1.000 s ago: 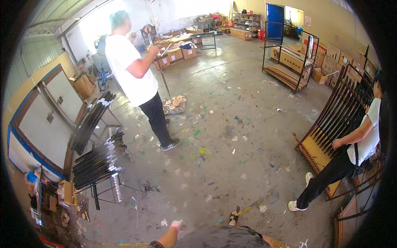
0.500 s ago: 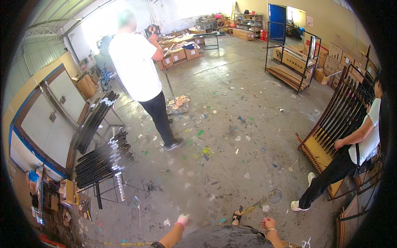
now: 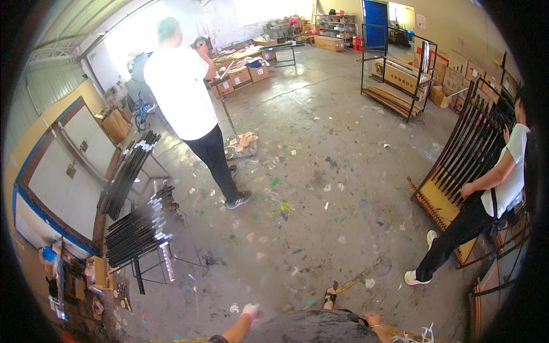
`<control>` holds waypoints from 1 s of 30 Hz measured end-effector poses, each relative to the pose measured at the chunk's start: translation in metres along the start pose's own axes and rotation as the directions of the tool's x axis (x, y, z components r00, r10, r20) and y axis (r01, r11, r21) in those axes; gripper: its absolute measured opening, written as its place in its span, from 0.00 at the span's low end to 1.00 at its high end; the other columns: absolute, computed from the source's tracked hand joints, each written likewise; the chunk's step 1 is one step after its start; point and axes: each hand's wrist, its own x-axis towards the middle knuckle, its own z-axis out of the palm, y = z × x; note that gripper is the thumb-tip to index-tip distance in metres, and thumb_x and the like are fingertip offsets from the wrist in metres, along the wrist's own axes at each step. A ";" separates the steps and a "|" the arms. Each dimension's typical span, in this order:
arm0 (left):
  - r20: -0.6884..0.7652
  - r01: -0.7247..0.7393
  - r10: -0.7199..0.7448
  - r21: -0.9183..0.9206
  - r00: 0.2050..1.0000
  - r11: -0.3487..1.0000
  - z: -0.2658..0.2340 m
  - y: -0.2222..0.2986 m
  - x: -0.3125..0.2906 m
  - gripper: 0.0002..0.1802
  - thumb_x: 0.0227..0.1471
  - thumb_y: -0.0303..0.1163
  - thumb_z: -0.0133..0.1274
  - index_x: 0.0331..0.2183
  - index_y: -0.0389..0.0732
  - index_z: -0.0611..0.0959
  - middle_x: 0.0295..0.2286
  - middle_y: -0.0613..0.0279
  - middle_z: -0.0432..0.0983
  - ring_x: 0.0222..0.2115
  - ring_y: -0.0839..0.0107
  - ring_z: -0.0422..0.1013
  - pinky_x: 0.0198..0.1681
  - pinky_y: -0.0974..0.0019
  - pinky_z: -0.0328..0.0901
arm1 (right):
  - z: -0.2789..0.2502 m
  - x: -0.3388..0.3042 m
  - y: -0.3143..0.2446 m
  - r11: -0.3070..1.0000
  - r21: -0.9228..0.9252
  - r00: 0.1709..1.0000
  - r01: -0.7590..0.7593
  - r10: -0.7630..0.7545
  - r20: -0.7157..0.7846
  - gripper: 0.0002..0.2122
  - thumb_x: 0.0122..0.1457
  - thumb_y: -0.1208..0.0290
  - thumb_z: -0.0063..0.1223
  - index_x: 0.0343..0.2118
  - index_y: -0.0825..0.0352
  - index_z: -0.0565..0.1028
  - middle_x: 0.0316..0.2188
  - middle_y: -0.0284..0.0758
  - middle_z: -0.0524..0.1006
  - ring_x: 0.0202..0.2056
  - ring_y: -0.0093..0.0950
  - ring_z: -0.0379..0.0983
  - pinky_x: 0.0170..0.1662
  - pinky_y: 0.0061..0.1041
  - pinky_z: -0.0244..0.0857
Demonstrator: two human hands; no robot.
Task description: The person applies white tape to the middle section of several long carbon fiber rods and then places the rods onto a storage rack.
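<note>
My left hand (image 3: 250,310) hangs low beside my dark top, pale with glare, its fingers too washed out to read. On the other side my right hand (image 3: 373,319) is held close to my body, fingers curled in with nothing showing in them; a thin band circles its wrist. Both hands are apart from any object. The nearest goods on the left are a bundle of long black rods (image 3: 132,235) lying across a metal stand. A second bundle of black rods (image 3: 127,174) lies on a stand behind it.
A person in white (image 3: 180,91) stands ahead on the left. Another person (image 3: 503,171) reaches to a slanted rack of dark rods (image 3: 466,151) at right. A black metal frame (image 3: 412,77) stands far right, cardboard boxes (image 3: 240,76) far back. Scraps litter the floor (image 3: 309,200).
The view has shifted slightly, and the racks and people sit a little differently in it. My right hand has dropped lower and nearer my body; my left hand is slightly lower.
</note>
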 end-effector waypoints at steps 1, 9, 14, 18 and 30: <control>0.024 -0.008 0.008 0.032 1.000 0.999 0.002 0.000 0.006 0.22 0.53 0.31 0.47 0.46 0.29 0.62 0.38 0.33 0.71 0.36 0.42 0.72 0.37 0.43 0.68 | -0.002 0.003 0.003 1.000 0.007 1.000 -0.021 0.021 -0.009 0.07 0.51 0.75 0.51 0.28 0.75 0.76 0.22 0.39 0.76 0.22 0.29 0.73 0.25 0.29 0.69; 0.099 -0.178 0.161 0.200 0.982 0.964 0.027 0.020 0.017 0.21 0.53 0.36 0.48 0.44 0.31 0.68 0.34 0.42 0.73 0.31 0.51 0.73 0.29 0.52 0.68 | 0.008 0.049 0.001 0.995 0.097 1.000 -0.004 0.001 0.023 0.05 0.54 0.75 0.49 0.30 0.70 0.72 0.17 0.36 0.70 0.15 0.28 0.67 0.17 0.26 0.64; 0.036 -0.166 0.162 0.175 0.986 0.970 0.028 0.014 0.007 0.22 0.52 0.41 0.50 0.40 0.31 0.72 0.30 0.47 0.76 0.27 0.56 0.74 0.28 0.55 0.68 | 0.008 0.039 -0.011 0.996 0.087 0.998 0.025 -0.030 0.053 0.03 0.55 0.74 0.48 0.30 0.68 0.71 0.16 0.35 0.70 0.14 0.25 0.66 0.14 0.24 0.60; -0.002 -0.179 0.192 0.356 0.981 0.917 -0.010 -0.022 0.059 0.22 0.53 0.38 0.49 0.43 0.29 0.70 0.30 0.41 0.75 0.28 0.52 0.75 0.30 0.53 0.70 | 0.011 0.034 -0.017 0.993 0.117 0.993 0.021 -0.034 0.112 0.03 0.55 0.75 0.48 0.30 0.68 0.71 0.16 0.35 0.70 0.13 0.25 0.66 0.14 0.23 0.59; 0.207 -0.376 0.315 0.517 0.926 0.769 -0.006 -0.009 0.018 0.19 0.50 0.37 0.50 0.40 0.31 0.71 0.29 0.44 0.75 0.28 0.52 0.74 0.29 0.53 0.69 | 0.002 0.038 0.011 0.997 0.075 0.999 0.023 -0.026 0.040 0.06 0.54 0.72 0.50 0.29 0.69 0.72 0.16 0.34 0.71 0.14 0.25 0.67 0.15 0.24 0.60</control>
